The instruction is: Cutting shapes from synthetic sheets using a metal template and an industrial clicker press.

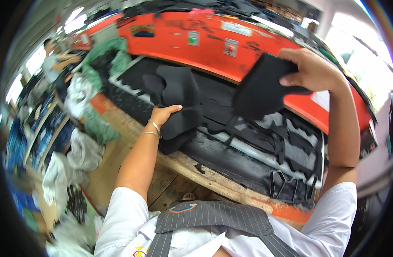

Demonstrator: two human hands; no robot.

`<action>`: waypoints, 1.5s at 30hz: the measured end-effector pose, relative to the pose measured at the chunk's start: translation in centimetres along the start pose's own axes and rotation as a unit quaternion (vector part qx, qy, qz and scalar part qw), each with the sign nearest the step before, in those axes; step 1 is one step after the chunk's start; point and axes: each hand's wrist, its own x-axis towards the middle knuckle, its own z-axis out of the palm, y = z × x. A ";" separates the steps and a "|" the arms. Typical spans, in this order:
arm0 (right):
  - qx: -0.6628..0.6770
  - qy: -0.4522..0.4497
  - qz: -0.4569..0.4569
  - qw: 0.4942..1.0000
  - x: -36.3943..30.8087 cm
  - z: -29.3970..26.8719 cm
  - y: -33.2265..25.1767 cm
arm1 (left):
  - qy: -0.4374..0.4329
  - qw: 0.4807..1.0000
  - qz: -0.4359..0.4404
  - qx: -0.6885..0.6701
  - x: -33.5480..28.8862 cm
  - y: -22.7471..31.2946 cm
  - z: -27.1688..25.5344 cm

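Observation:
My left hand [165, 115] is closed round the edge of some black cut sheet pieces [181, 92] with curved outlines, its thumb lying on top. Up at the right, my right hand [310, 70] grips another black cut piece [265, 88] between thumb and fingers, raised above the bench and slightly blurred. Below it, a black cut-out sheet [252, 139] with strips and openings lies on the black work surface [222, 160]. What is under the left-hand pieces is hidden.
A red machine [171, 47] with a green and a red button runs along the far side. At left stand white sacks [78, 96], a green sack [106, 55] and stacked blue cloth [44, 128]. A person [55, 64] works at far left. The wooden bench edge [192, 171] is nearest me.

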 end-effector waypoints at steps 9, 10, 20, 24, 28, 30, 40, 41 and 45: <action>0.751 -0.017 -0.157 0.642 7.8 6.5 -18.2 | 0.367 0.845 -0.013 -0.389 -20.0 -6.0 -5.2; 0.809 -0.036 -0.193 0.555 7.7 7.4 -21.2 | 0.397 0.816 -0.006 -0.420 -21.7 -5.7 -5.0; 0.811 -0.293 -0.295 0.412 -0.9 13.4 -50.3 | 0.487 0.653 0.073 -0.575 -37.5 -9.6 -13.8; 0.808 -0.288 -0.266 0.440 -5.4 18.5 -58.9 | 0.524 0.565 0.221 -0.597 -44.4 -10.6 -21.1; 0.814 -0.300 -0.280 0.412 -8.7 22.1 -67.3 | 0.639 0.526 0.334 -0.452 -54.1 -8.6 -29.1; 0.817 -0.330 -0.312 0.355 -11.0 21.7 -72.2 | 0.713 0.493 0.344 -0.360 -59.8 -8.7 -32.7; 0.677 -0.602 -0.179 0.384 -24.6 34.3 -86.6 | 0.807 0.549 -0.002 -0.219 -83.3 -22.7 -41.3; 0.661 -0.618 -0.158 0.396 -25.0 36.9 -87.5 | 0.789 0.560 -0.054 -0.248 -84.2 -26.2 -40.1; 0.476 -0.713 -0.017 0.515 -29.5 41.1 -88.8 | 0.726 0.525 -0.280 -0.344 -90.3 -35.7 -35.4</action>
